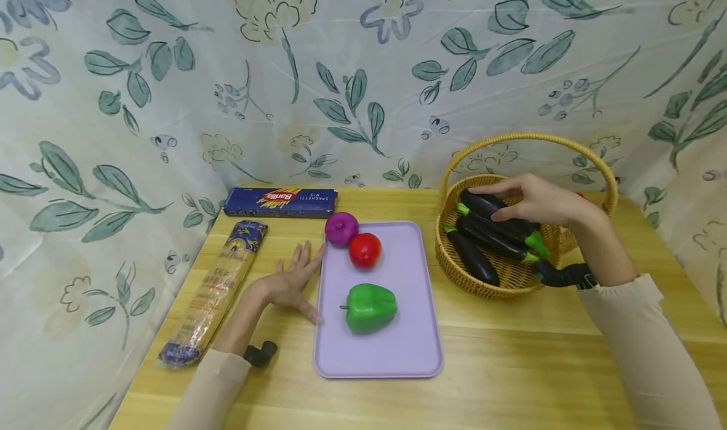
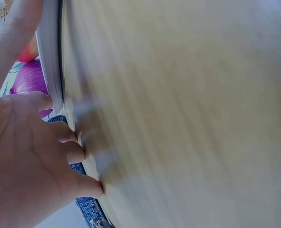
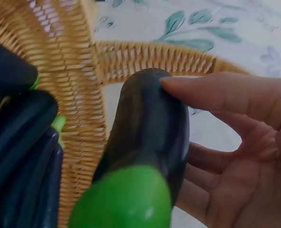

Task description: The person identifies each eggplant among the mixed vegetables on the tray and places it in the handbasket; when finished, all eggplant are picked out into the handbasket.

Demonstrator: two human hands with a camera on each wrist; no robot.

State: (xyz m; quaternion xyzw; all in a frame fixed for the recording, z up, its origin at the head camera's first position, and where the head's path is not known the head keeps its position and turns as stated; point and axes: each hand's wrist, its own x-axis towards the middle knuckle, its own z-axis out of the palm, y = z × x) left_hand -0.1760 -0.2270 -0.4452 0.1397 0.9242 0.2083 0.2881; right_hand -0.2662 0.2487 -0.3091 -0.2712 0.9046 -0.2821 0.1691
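Observation:
My right hand (image 1: 536,199) is over the wicker basket (image 1: 443,253), holding a dark eggplant (image 3: 152,114) between thumb and fingers. Its green cap (image 3: 126,199) faces the wrist camera. Several other eggplants (image 1: 474,259) lie in the basket below it. My left hand (image 1: 288,286) rests with spread fingers on the table, fingertips right at the left edge of the lilac tray (image 1: 377,362). On that tray are a green bell pepper (image 1: 372,308) and a red tomato (image 1: 365,250); a purple onion (image 1: 342,229) sits at its upper left corner.
A blue spaghetti box (image 1: 281,204) lies at the back of the wooden table (image 1: 505,360), by the floral cloth (image 1: 352,70). Left of my left hand is a clear bag of spaghetti (image 1: 216,291). The basket's tall handle (image 1: 528,137) arches behind my right hand.

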